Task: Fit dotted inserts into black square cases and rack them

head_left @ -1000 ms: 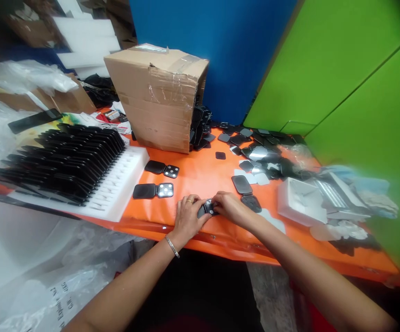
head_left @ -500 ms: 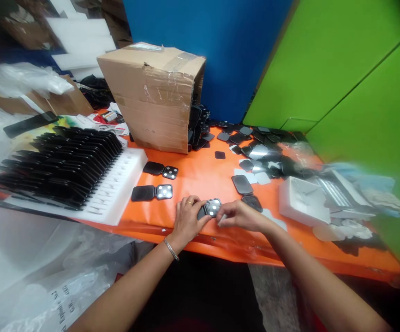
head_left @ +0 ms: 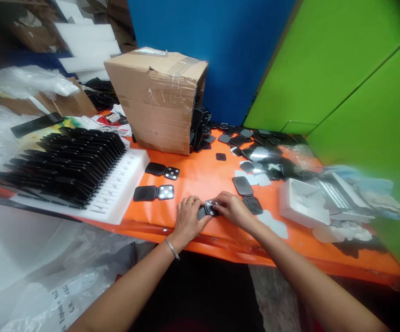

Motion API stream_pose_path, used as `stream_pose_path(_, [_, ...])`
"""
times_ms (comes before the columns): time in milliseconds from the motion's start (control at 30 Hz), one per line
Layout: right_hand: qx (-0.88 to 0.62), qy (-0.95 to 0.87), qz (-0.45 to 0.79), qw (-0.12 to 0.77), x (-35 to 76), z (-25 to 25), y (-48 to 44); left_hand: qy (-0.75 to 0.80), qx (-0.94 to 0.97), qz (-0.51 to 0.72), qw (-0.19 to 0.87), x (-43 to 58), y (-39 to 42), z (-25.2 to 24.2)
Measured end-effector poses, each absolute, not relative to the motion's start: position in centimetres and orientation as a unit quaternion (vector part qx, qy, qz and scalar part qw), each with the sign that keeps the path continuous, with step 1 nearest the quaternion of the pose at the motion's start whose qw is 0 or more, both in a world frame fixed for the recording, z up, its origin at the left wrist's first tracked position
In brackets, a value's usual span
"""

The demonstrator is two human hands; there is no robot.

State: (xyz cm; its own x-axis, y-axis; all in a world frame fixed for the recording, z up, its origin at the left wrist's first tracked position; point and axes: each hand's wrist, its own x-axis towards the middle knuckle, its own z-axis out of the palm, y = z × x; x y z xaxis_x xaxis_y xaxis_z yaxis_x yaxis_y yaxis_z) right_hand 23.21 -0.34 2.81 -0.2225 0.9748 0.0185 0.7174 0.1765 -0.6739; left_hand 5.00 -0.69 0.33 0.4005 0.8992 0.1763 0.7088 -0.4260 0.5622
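My left hand (head_left: 188, 217) is closed around the left panel of a small black hinged case (head_left: 209, 209), steadying it near the table's front edge. The case lies unfolded, and pale round dots show on its right panel. The pinched fingers of my right hand (head_left: 233, 208) press over that dotted panel. Whatever they hold, if anything, is hidden. Left of my hands lie two more unfolded cases, a nearer one (head_left: 146, 192) and a farther one (head_left: 156, 169), both with dots on their right panels. Another open hinged case (head_left: 243, 186) rests beyond my right hand.
At left, a white foam tray (head_left: 135, 184) holds rows of upright black panels (head_left: 78, 161). Behind stands a cardboard box (head_left: 158, 106) spilling black pieces. Loose flat pieces (head_left: 248, 138) cover the back right, near a white foam box (head_left: 301, 203). An orange cover (head_left: 200, 170) lies over the table.
My right hand has moved left and slightly up, from beside the case onto its dotted panel. My left hand keeps its grip on the case. The view has shifted slightly.
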Motion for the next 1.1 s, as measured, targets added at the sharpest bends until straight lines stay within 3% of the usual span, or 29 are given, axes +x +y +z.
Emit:
stream_pose_path(167, [-0.583, -0.749, 0.245, 0.199, 22.9, 2.8, -0.4, 0.505, 0.809, 0.230, 0.195, 5.1, -0.9, 0.5])
stream_pose_path(367, [-0.518, -0.775, 0.340, 0.129, 23.9, 5.1, 0.9, 0.515, 0.805, 0.217, 0.199, 5.3, -0.9, 0.6])
stream_pose_path(567, [-0.412, -0.695, 0.586, 0.065, 25.1, 5.9, 0.7, 0.513, 0.801, 0.229, 0.205, 5.3, -0.8, 0.6])
stream_pose_path(633, [-0.407, -0.657, 0.625, 0.109, 25.6, 5.9, 0.3, 0.510, 0.802, 0.234, 0.206, 5.2, -0.8, 0.6])
stream_pose_path(733, [-0.471, -0.602, 0.595, 0.247, 25.8, 5.5, 0.0, 0.506, 0.805, 0.232, 0.204, 5.2, -0.7, 0.5])
stream_pose_path(833, [-0.524, -0.602, 0.529, 0.288, 24.6, 4.6, 0.3, 0.509, 0.805, 0.229, 0.201, 5.3, -0.7, 0.4])
stream_pose_path(967, [-0.560, -0.717, 0.335, 0.246, 22.2, 3.6, 0.9, 0.508, 0.807, 0.224, 0.201, 5.3, -0.7, 0.3])
stream_pose_path(1100, [-0.568, -0.782, 0.223, 0.131, 20.6, 4.4, 0.9, 0.508, 0.807, 0.220, 0.207, 5.2, -0.7, 0.5])
